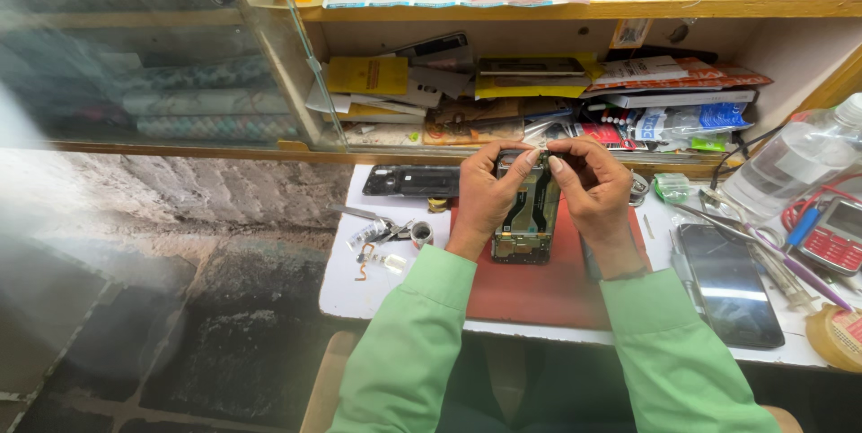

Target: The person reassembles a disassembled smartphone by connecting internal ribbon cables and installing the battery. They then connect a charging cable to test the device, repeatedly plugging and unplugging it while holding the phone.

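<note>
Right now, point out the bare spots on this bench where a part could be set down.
Bare: the red mat below the opened phone, between the sleeves, and the white bench top at its front left corner. Crowded: small parts left of the mat; the dark phone, tools and clear bottle to the right.

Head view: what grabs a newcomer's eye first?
Both hands, left hand and right hand, grip the top of an opened phone with its insides showing, over a red mat at the table's middle. To the right lies a dark phone screen-up. Behind, a shelf is packed with packets and parts.
</note>
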